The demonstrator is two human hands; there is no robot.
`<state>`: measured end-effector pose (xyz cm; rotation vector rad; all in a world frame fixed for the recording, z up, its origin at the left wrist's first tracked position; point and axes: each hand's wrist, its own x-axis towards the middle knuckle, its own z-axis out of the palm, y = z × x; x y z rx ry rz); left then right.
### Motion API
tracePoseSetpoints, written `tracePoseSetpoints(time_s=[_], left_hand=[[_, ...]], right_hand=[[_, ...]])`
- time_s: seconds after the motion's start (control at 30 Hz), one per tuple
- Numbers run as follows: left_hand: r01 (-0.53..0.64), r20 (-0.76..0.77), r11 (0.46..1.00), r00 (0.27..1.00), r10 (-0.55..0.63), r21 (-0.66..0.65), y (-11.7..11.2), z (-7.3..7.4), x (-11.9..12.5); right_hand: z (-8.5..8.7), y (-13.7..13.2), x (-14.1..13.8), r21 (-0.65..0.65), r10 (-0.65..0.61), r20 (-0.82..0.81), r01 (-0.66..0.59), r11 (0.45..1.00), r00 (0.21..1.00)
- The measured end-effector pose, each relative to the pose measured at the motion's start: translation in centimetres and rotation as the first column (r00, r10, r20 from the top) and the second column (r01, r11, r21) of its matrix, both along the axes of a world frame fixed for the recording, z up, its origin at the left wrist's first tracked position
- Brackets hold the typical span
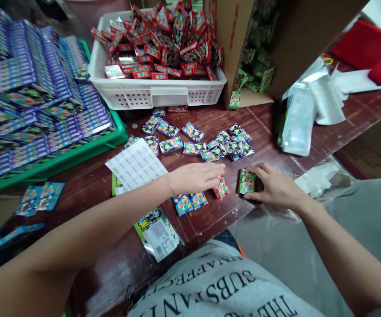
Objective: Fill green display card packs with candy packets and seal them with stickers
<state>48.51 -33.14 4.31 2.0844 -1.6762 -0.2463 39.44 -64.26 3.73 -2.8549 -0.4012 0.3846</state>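
Note:
My left hand (197, 177) reaches over the table with its fingers stretched out. Just below its fingertips lies a red candy packet (222, 189), partly covered by them. My right hand (274, 186) grips a green candy packet (246, 181), or a small stack of them, between thumb and fingers at the table surface. Two blue candy packets (183, 204) rest side by side under my left wrist. Further back, several purple-and-black packets (194, 148) are spread in loose rows.
A white basket (124, 93) of red packets stands at the back. Left is a green tray (111, 138) stacked with purple packets. A cardboard box (231, 48) holds green packets. A sticker sheet (135, 164), a printed pouch (159, 235) and clear plastic sleeves (299, 119) lie on the table.

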Motion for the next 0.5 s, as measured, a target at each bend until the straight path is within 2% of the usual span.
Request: tracePoseSetpoints(time_s=[0.1, 0.17, 0.23, 0.3, 0.4, 0.5], left_hand=[[-0.202, 0.079, 0.977, 0.977, 0.197, 0.066, -0.2, 0.5, 0.2], [-0.334, 0.114, 0.935, 0.940, 0.321, 0.123, -0.4, 1.0, -0.8], [-0.417, 0.112, 0.891, 0.909, 0.402, 0.179, -0.9, 1.1, -2.3], [-0.450, 0.091, 0.869, 0.893, 0.441, 0.205, -1.4, 0.7, -3.8], [-0.426, 0.011, 0.885, 0.902, 0.432, 0.188, -1.2, 0.3, -5.1], [-0.428, -0.051, 0.887, 0.895, 0.442, 0.175, 2.3, 1.7, -5.7]], right_hand=[[-0.3, 0.2, 0.2, 0.030, 0.030, 0.056, -0.032, 0.999, 0.998], [-0.6, 0.7, 0.6, 0.080, 0.089, 0.106, -0.097, 0.992, 0.990], [-0.8, 1.6, 1.3, 0.129, 0.178, 0.141, -0.197, 0.972, 0.974], [-1.0, 2.4, 2.1, 0.176, 0.281, 0.145, -0.304, 0.936, 0.949], [-1.3, 3.4, 3.0, 0.231, 0.417, 0.131, -0.436, 0.870, 0.900], [-1.5, 4.2, 3.2, 0.238, 0.486, 0.162, -0.512, 0.825, 0.859]])
